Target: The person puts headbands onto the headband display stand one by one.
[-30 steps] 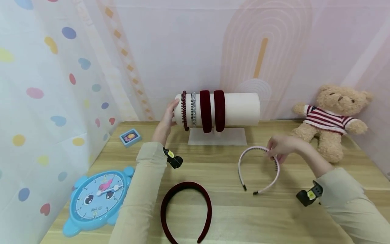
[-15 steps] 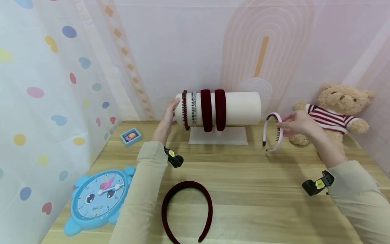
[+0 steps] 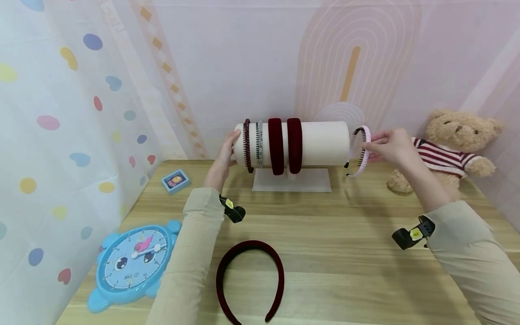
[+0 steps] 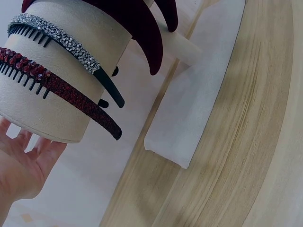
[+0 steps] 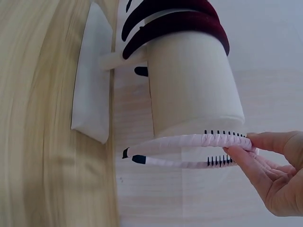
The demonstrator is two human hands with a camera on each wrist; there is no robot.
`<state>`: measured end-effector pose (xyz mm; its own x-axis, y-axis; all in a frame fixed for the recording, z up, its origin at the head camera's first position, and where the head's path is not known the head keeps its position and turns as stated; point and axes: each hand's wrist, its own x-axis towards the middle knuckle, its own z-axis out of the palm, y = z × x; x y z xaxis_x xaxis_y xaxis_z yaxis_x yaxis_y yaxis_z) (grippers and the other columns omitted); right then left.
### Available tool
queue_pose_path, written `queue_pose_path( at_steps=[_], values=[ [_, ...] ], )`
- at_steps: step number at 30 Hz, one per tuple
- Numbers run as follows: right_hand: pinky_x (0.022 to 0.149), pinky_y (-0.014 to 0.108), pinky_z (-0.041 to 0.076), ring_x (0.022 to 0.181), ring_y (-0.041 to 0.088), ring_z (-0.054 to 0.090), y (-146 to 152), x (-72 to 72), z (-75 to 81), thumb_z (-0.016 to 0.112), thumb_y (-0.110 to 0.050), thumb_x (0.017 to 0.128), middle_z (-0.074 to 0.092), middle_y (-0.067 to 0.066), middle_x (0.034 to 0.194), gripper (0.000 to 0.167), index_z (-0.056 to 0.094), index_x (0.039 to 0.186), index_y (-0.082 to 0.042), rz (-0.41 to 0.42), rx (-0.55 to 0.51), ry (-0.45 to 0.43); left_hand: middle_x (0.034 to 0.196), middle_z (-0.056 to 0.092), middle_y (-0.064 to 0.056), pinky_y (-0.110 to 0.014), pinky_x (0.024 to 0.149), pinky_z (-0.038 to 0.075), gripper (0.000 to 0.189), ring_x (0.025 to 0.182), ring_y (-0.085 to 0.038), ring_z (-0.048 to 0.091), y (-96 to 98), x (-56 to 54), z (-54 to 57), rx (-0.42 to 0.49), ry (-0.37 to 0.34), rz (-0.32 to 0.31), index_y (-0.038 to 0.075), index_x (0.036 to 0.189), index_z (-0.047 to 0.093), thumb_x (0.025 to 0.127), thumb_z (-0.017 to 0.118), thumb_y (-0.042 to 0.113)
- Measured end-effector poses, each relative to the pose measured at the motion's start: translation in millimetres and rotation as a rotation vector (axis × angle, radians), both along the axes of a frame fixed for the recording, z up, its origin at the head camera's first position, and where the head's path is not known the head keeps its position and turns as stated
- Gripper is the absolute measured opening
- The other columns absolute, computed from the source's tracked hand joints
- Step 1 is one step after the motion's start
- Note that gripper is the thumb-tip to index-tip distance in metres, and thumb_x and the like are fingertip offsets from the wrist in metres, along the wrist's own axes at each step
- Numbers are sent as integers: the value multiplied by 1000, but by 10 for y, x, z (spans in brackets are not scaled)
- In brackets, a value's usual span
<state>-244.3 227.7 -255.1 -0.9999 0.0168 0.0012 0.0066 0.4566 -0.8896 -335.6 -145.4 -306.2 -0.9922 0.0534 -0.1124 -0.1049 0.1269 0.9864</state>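
Observation:
A cream display roll (image 3: 325,142) on a white stand holds a dark red beaded headband (image 3: 246,146), a silver glittery headband (image 3: 260,144) and two wide dark red velvet headbands (image 3: 294,144). My left hand (image 3: 221,158) rests against the roll's left end; in the left wrist view its fingers (image 4: 45,151) reach to the end, their tips hidden. My right hand (image 3: 392,146) pinches a pale pink toothed headband (image 5: 189,141) between thumb and fingers. The pink headband is upright, just off the roll's right end, its black tips toward the table.
Another dark red headband (image 3: 280,266) lies on the wooden table in front. A blue toy clock (image 3: 134,259) and a small blue framed picture (image 3: 175,181) are at left. A teddy bear (image 3: 455,144) sits at right, behind my right forearm. The stand's white base (image 3: 292,180) lies below the roll.
My right hand has lifted the pink headband from above the table's right side, turned it edge-on and brought it up to the roll's right end. My left hand has stayed at the left end.

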Motion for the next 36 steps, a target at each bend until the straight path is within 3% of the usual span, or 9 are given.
queue_pose_path(
  at_steps=[3,7,11,14,18,21,32,34,36],
  values=[
    [58,24,55,53,2,63,-45,-13,19,61,-11,86,69,0,72,39,48,110,17,0,26,16,148,27,-3,-48,105,27,62,135,-25,26,0,-4,-3,3,1,-2,27,144,19,90,34,53],
    [59,24,55,53,2,63,-106,-33,42,61,-14,86,69,20,91,42,49,112,17,5,71,26,148,26,-3,-48,105,27,62,135,-25,26,-3,-12,-8,0,3,-7,27,144,19,90,34,53],
    [58,24,55,54,2,62,-177,-59,61,61,-12,86,68,16,87,41,49,112,16,11,74,51,148,25,-3,-48,105,27,62,136,-26,25,-4,2,11,-6,2,-20,27,145,18,90,33,53],
    [56,23,54,54,3,62,-238,-79,66,61,-10,86,65,19,87,37,49,110,16,18,95,87,150,23,-5,-48,105,27,62,136,-27,24,14,94,92,-13,-2,-35,26,146,15,92,31,50],
    [53,23,54,52,4,62,-294,-109,61,61,-10,86,64,29,95,34,51,106,15,24,143,121,150,22,-4,-48,105,27,62,136,-27,24,16,84,76,-16,2,-30,26,146,15,91,32,51],
    [51,22,53,50,4,61,-308,-138,50,61,-9,86,65,27,91,32,50,105,14,30,151,125,149,23,-2,-49,105,27,63,136,-26,25,-4,-2,-5,-8,5,-15,28,145,16,90,33,54],
    [50,27,53,51,9,62,-314,-184,27,67,-15,82,62,30,94,33,53,99,10,43,290,163,148,25,-3,-48,105,28,63,135,-26,26,-21,-12,-14,-4,-2,-10,28,145,18,90,34,54],
    [55,31,54,60,17,64,-293,-193,16,69,-20,81,62,28,97,39,53,103,8,36,333,181,148,24,-3,-48,105,28,63,135,-26,26,-21,-13,-11,-13,-5,-17,28,145,17,90,33,55],
    [70,40,54,83,30,66,-258,-209,7,69,-25,80,58,27,112,52,48,117,6,52,376,197,149,23,-3,-48,105,28,64,136,-26,25,-22,-18,-6,-19,-4,-21,27,145,16,90,33,56]
  ],
)
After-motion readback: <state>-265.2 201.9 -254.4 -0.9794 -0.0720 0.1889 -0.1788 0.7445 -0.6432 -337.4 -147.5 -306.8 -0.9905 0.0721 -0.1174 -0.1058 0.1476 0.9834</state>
